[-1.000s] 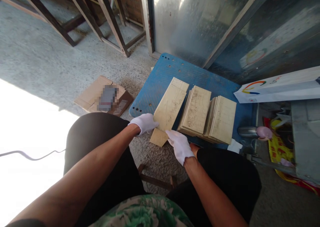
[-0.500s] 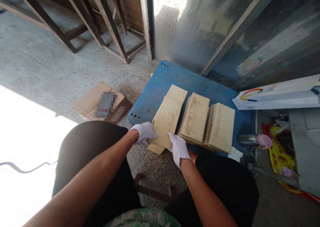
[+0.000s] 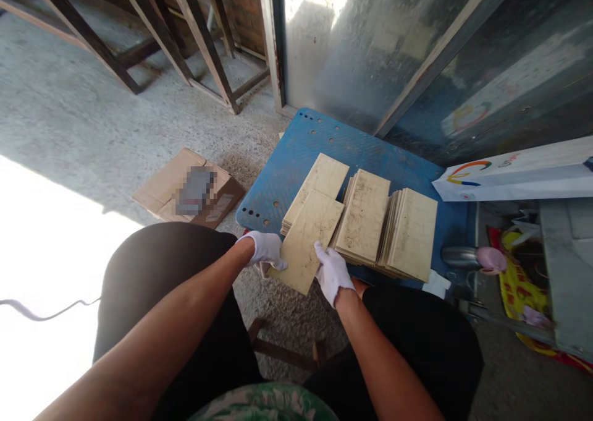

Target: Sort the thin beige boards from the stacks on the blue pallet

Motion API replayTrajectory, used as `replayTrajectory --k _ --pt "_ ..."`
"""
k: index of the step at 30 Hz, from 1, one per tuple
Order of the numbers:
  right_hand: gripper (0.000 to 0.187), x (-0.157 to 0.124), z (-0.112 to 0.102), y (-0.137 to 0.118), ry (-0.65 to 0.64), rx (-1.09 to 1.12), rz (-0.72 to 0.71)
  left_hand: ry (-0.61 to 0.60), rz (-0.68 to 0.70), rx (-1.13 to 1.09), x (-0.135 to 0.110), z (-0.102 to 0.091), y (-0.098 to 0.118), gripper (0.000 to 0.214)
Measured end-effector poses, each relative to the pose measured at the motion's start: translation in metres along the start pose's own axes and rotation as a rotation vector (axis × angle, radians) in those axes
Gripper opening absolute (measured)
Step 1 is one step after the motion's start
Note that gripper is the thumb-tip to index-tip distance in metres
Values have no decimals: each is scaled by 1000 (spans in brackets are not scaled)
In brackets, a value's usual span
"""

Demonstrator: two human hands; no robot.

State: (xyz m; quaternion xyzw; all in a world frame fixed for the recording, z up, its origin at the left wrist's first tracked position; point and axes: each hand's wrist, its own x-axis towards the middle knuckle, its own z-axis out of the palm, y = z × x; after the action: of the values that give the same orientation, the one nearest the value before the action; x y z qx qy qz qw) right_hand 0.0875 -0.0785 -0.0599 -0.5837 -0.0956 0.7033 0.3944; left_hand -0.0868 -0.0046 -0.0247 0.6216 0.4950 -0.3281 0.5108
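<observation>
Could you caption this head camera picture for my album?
Two gloved hands, left and right, grip a pale panel over a blue board.

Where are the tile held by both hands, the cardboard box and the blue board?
tile (image 3: pixel 306 242), head view, middle of its top face.
cardboard box (image 3: pixel 160 186), head view, bare left flap.
blue board (image 3: pixel 282 180), head view, bare left part of its surface.

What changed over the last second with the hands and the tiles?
The top tile, gripped at its near end by the left hand and right hand, has slid toward the person, off the left stack, and now overhangs the blue board. The other two stacks and the cardboard box stayed put.
</observation>
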Motion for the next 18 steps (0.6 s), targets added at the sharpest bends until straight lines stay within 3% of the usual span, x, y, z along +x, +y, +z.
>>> replayTrajectory --k 2,8,12,15,18 --pt "40 -5 -1 -2 -62 76 48 42 -28 -64 -4 -2 4 45" --pt "42 -18 -5 5 -121 70 32 455 23 -201 -16 -22 11 40" --pt "42 -22 -6 12 -154 -30 -45 628 37 -285 -26 -37 8 41" --pt "42 -24 -7 16 -174 -133 -62 685 37 -362 -39 -46 7 41" --pt "42 -23 -9 20 -199 -196 -48 602 52 -340 -54 -54 8 41"
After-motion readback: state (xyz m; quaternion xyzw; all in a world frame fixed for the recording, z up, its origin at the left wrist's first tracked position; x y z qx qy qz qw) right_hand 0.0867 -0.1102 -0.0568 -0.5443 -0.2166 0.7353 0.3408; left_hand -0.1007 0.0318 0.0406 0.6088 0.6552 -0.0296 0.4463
